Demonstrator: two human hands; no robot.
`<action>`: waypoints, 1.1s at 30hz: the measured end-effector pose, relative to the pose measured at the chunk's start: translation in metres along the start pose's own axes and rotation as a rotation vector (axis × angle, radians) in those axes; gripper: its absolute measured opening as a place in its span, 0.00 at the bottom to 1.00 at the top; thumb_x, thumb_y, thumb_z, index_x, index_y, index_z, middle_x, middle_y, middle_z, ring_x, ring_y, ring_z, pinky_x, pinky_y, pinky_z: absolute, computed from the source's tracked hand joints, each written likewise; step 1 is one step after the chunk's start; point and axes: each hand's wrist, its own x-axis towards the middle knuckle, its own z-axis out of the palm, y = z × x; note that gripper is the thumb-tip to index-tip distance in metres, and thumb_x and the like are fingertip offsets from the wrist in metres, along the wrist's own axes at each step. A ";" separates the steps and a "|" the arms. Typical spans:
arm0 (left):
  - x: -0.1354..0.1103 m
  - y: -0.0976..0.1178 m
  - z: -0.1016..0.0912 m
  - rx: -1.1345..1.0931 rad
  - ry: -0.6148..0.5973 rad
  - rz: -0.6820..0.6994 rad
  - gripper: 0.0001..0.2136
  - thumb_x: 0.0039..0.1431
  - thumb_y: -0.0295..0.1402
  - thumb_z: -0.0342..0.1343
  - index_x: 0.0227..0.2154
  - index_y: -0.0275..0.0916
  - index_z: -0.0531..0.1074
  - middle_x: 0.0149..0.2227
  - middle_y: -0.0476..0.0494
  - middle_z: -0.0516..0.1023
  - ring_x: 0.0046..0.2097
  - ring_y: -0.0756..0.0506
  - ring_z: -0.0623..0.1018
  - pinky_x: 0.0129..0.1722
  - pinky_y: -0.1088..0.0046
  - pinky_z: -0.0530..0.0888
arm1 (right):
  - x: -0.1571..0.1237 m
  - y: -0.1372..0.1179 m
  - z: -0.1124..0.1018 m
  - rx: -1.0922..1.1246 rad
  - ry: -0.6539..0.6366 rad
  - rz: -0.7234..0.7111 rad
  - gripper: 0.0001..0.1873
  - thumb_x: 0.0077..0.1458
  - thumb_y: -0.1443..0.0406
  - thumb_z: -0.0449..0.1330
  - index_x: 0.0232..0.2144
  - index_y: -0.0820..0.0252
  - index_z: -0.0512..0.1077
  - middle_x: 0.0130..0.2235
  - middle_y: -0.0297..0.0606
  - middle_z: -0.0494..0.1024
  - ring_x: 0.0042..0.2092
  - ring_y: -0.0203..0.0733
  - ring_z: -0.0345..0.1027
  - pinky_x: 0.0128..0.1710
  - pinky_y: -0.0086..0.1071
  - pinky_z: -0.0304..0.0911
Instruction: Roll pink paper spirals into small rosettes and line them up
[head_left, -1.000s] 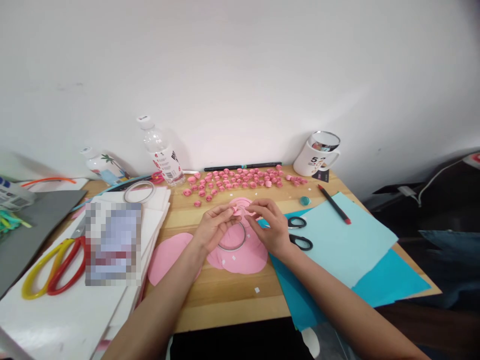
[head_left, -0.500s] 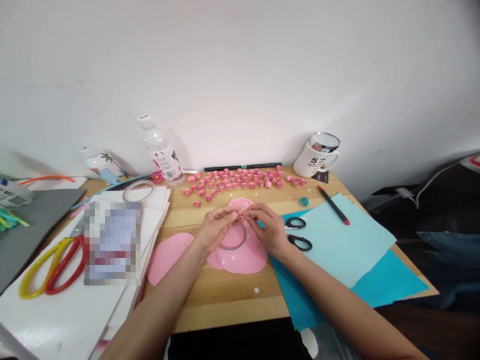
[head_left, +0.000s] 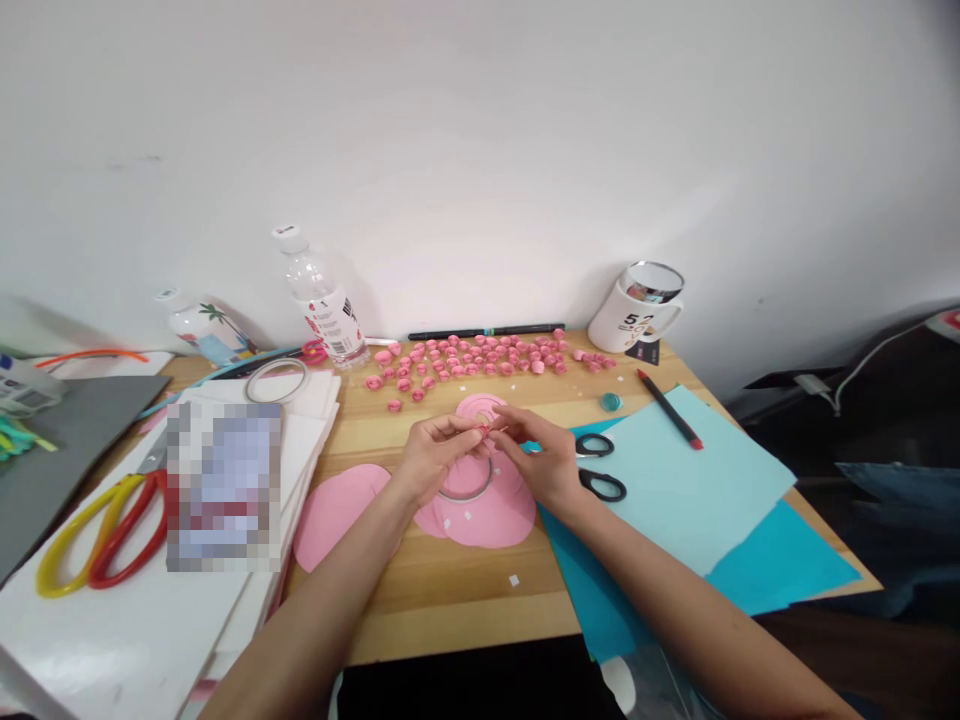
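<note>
Between my fingertips is a small pink paper roll [head_left: 484,430], mostly covered by the fingers. My left hand [head_left: 442,452] pinches it from the left, and my right hand [head_left: 538,452] closes on it from the right. Beneath the hands lie pink paper circles [head_left: 487,525], with a grey ring [head_left: 466,494] on top, partly hidden by my left hand. A spiral-cut pink circle [head_left: 480,404] shows just beyond the fingers. Farther back, many rolled pink paper flowers [head_left: 491,357] are spread over the wooden table [head_left: 427,615].
Black-handled scissors [head_left: 600,465] rest on blue paper sheets [head_left: 690,480] at right, near a red-tipped black pen [head_left: 670,408]. A mug [head_left: 626,315] and a water bottle [head_left: 322,300] stand by the wall. Yellow-and-red scissors [head_left: 105,530] lie on white papers at left.
My right hand's fingers have shifted slightly around the pink roll, with the index finger now more raised and bent. My left hand keeps its pinch in nearly the same place.
</note>
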 end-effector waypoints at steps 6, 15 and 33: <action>-0.001 -0.001 0.002 0.027 0.036 0.038 0.08 0.40 0.30 0.66 0.25 0.32 0.75 0.23 0.44 0.78 0.26 0.48 0.76 0.33 0.69 0.72 | 0.003 -0.005 -0.002 0.018 -0.055 -0.038 0.05 0.53 0.68 0.57 0.31 0.58 0.74 0.32 0.39 0.77 0.32 0.37 0.71 0.29 0.30 0.67; -0.001 -0.001 0.003 0.020 0.116 0.051 0.15 0.39 0.28 0.66 0.34 0.34 0.75 0.25 0.47 0.78 0.25 0.51 0.75 0.30 0.73 0.71 | 0.002 -0.005 0.000 0.049 -0.155 -0.031 0.09 0.54 0.68 0.56 0.38 0.56 0.72 0.39 0.40 0.72 0.29 0.32 0.68 0.27 0.28 0.67; -0.004 -0.006 0.008 0.183 0.219 0.085 0.09 0.41 0.29 0.64 0.28 0.35 0.75 0.25 0.46 0.78 0.30 0.48 0.77 0.35 0.72 0.73 | 0.003 -0.003 0.006 0.447 -0.189 0.529 0.11 0.48 0.60 0.61 0.32 0.62 0.73 0.23 0.36 0.73 0.24 0.35 0.65 0.25 0.30 0.65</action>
